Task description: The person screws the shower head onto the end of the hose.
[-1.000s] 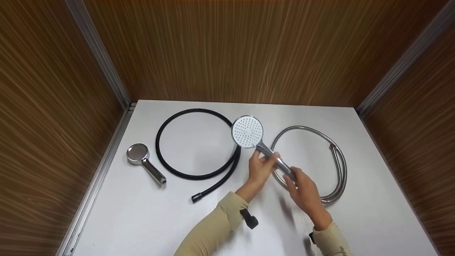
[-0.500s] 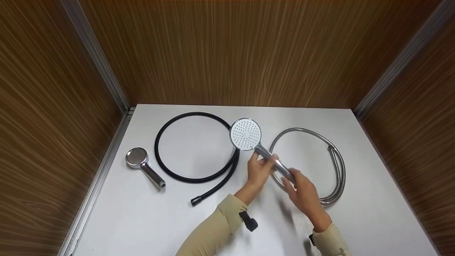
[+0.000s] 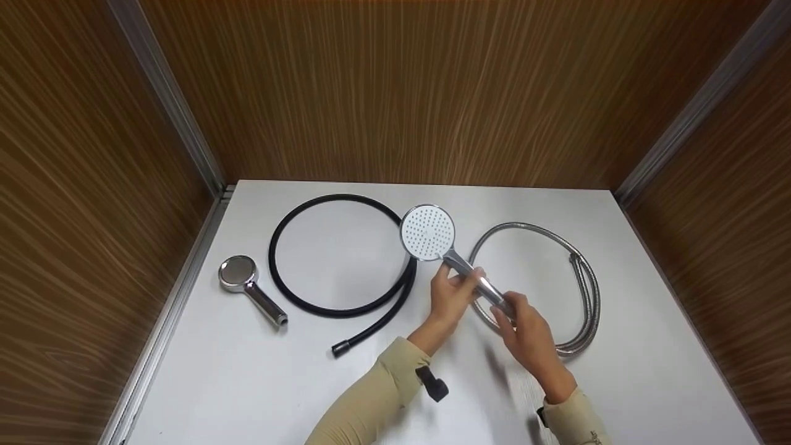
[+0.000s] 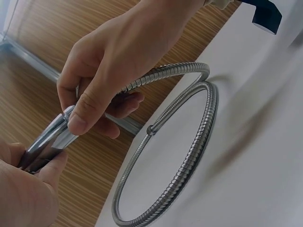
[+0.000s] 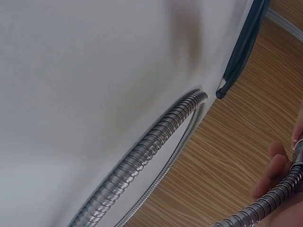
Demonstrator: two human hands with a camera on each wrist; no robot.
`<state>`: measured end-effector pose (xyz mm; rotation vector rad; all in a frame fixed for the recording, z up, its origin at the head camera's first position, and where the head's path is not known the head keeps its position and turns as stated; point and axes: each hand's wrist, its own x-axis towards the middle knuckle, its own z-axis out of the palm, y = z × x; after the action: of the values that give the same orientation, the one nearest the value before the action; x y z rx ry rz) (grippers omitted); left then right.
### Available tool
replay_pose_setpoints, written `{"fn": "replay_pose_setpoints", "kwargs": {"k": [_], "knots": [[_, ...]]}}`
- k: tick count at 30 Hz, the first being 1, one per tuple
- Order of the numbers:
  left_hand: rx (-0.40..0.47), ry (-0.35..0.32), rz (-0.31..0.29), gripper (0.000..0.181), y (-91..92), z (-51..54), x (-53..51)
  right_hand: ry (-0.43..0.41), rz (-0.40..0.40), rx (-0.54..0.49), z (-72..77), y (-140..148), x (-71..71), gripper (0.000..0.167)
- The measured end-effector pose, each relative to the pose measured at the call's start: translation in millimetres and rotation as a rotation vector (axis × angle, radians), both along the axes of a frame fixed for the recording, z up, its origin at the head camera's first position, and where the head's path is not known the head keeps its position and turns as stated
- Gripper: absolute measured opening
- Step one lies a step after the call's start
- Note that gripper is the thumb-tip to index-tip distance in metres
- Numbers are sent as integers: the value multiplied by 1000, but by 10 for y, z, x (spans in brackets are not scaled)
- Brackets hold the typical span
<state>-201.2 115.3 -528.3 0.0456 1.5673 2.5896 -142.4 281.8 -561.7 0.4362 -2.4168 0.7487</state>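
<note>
A chrome hand shower [image 3: 427, 232] with a round white dotted face is held above the table, its face turned up. My left hand [image 3: 451, 300] grips its handle around the middle; in the left wrist view the left hand [image 4: 28, 194] fills the lower left corner. At the handle's lower end, my right hand [image 3: 530, 334] pinches the joint where the silver metal hose [image 3: 595, 296] meets the handle. The left wrist view has the right hand's thumb [image 4: 87, 111] on that chrome end, with the ribbed hose [image 4: 194, 156] running out behind the fingers. The exact thread contact is hidden.
A smaller chrome hand shower [image 3: 253, 287] lies at the table's left. Beside it a black hose [image 3: 337, 312] is coiled in a loop, its end fitting toward the front. Wood-grain panels [image 3: 395, 93] enclose the white table [image 3: 247, 383] at the back and both sides.
The head view has shifted slightly, so everything sits a little lower. Both hands keep their hold on the hand shower and hose end, with only slight motion in the right fingers.
</note>
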Motion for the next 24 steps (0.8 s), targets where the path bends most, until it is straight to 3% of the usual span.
{"fn": "replay_pose_setpoints", "kwargs": {"k": [11,24], "knots": [[3,-10,10,49,8,5,-3,14,-30,18,24,-2,7,40],[-22,-30,-2,49,-17,-14,-23,16,-28,28,11,-15,8,32]]}}
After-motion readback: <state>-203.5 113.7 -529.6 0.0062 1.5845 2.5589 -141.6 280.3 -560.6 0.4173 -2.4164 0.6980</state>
